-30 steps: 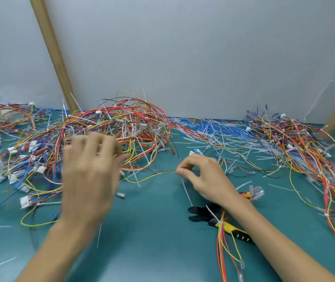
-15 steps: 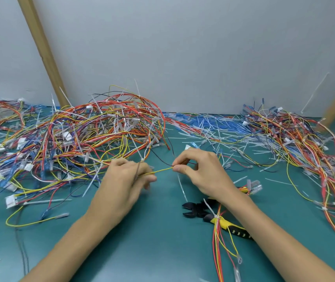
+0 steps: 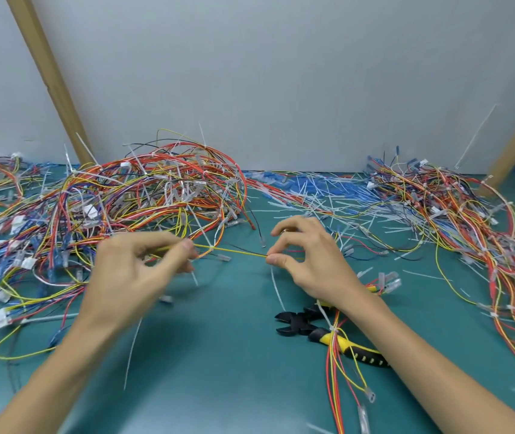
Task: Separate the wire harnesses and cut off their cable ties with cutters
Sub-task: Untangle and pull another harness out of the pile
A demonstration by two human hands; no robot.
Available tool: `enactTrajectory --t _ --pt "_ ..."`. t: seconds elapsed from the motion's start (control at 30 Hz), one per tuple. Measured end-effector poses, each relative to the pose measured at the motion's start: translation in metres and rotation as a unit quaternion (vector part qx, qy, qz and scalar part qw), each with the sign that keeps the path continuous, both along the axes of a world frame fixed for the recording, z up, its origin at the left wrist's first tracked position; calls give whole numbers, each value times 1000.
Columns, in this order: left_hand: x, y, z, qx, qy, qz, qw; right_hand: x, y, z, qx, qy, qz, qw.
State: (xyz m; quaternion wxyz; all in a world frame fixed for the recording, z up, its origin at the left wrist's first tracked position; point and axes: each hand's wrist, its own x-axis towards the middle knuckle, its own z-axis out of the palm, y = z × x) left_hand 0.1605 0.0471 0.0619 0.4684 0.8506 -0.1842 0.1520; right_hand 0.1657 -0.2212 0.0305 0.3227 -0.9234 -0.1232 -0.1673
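While L hand (image 3: 131, 277) & R hand (image 3: 309, 261) pinch 1 yellow wire (image 3: 234, 252), 1 cutters (image 3: 300, 324) nearby

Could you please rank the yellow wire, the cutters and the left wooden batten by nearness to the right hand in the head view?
1. The yellow wire: pinched by the right hand itself, running leftward.
2. The cutters: on the mat just beneath that hand's wrist.
3. The left wooden batten: against the wall, far upper left.
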Motion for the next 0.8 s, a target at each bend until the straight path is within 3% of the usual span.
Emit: enactTrajectory --t 0.2,0.3,0.4,0.5,0.57,0.7,0.8 --pt "17 48 15 38 91 -58 993 0 -3 1 -47 19 -43 998" --pt "18 60 21 130 154 -77 976 -4 -2 3 -98 27 -56 993" --pt "15 62 24 209 29 6 978 -5 0 5 -127 10 -54 990" --pt "-4 28 27 118 -154 60 979 -5 1 5 -141 -1 -45 989" --pt "-13 -12 20 122 -196 23 973 -5 1 5 -142 -7 -37 989" --pt "1 -68 -10 292 -113 -29 949 -6 1 5 -133 -26 -26 990" --pt "13 -76 -22 298 -78 -38 951 -6 0 3 -129 -33 -25 991"
